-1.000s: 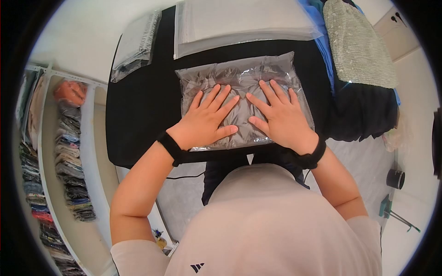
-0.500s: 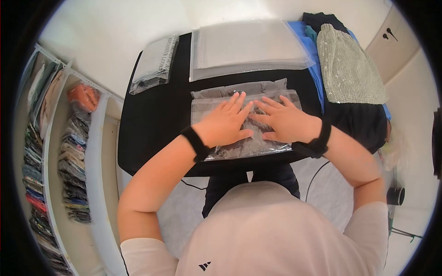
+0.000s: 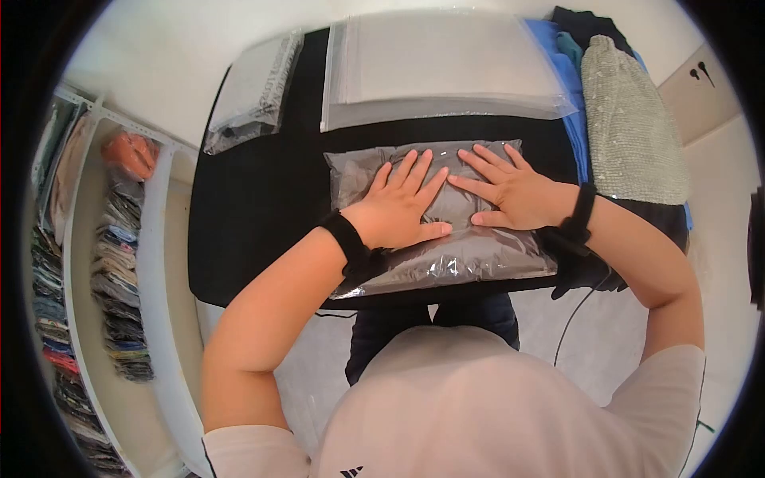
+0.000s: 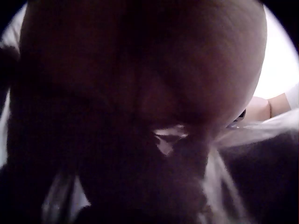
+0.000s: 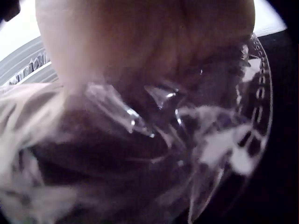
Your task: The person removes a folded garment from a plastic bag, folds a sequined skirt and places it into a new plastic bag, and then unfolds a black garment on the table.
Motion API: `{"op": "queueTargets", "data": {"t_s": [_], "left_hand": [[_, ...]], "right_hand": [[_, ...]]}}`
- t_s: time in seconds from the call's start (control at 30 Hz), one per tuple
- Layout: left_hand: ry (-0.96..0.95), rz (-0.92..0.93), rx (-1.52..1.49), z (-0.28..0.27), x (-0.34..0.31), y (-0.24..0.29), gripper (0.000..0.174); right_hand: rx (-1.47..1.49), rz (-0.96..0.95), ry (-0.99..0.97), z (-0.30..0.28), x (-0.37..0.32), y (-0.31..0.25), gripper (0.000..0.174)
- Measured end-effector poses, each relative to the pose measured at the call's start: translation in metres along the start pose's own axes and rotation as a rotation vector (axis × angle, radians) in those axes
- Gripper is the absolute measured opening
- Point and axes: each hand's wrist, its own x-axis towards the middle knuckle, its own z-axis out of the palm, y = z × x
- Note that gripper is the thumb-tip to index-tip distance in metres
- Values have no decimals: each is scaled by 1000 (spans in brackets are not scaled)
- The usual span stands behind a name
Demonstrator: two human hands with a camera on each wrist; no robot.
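Observation:
A clear plastic bag with grey-brown folded fabric inside lies flat near the front edge of the black-covered table. Both palms press down on it. My left hand rests on its left half, fingers spread and pointing away from the body. On the right half lies my right hand, its straight fingers angled toward the far edge. Between the two thumbs and the near edge, the film bulges with shiny creases. In the right wrist view, the heel of the hand bears on the wrinkled bag; the left wrist view is mostly dark.
A stack of clear empty bags lies at the back of the table. Packed white bags sit at the back left. Blue cloth and a grey-green textured garment are piled on the right. Left stands a shelf of bagged clothes.
Both hands stay spread on the bag. Half a second ago a zip strip lay across it with a flap beyond; now the far edge is a single line and the near part bulges more.

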Motion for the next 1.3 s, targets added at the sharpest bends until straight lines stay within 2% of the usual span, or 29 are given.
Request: {"op": "queueTargets", "data": {"t_s": [0.23,0.37,0.5,0.57,0.63,0.67,0.7,0.73,0.77,0.9,0.97,1.03,1.1,1.3], "left_hand": [[58,25,6,5,1,-1,84],[25,5,35,4,2,-1,85],[-25,-4,54,0,3,0,88],[-20,-14,9,-5,2,-3,85],[-22,81,-257,-12,1,-18,74],[119,202,-528,-20,-6,-21,65],[287,265,-364,-32,-17,-13,59],[381,296,-307,-39,-30,-3,57],[471,325,-251,-38,-43,6,55],[387,213,-66,6,-88,40,50],[404,28,113,22,-99,39,51],[421,-1,112,29,-102,33,55],[448,-39,36,36,-101,32,60],[352,-80,-26,36,-97,29,62]], "right_hand": [[32,28,4,4,1,1,65],[25,4,30,3,2,5,63],[58,61,56,-40,-8,-14,57],[-117,-31,360,-43,-26,-46,51],[89,95,90,-51,-40,-89,44],[93,133,149,-38,-46,-104,41],[95,171,209,-18,-48,-115,38],[34,201,424,0,-48,-125,36],[10,266,526,10,-43,-132,36],[72,346,602,26,-38,-135,40],[91,366,607,30,-41,-134,41],[-25,441,599,28,-46,-127,42],[30,441,571,35,-45,-123,43],[95,458,517,36,-40,-120,47]]}}
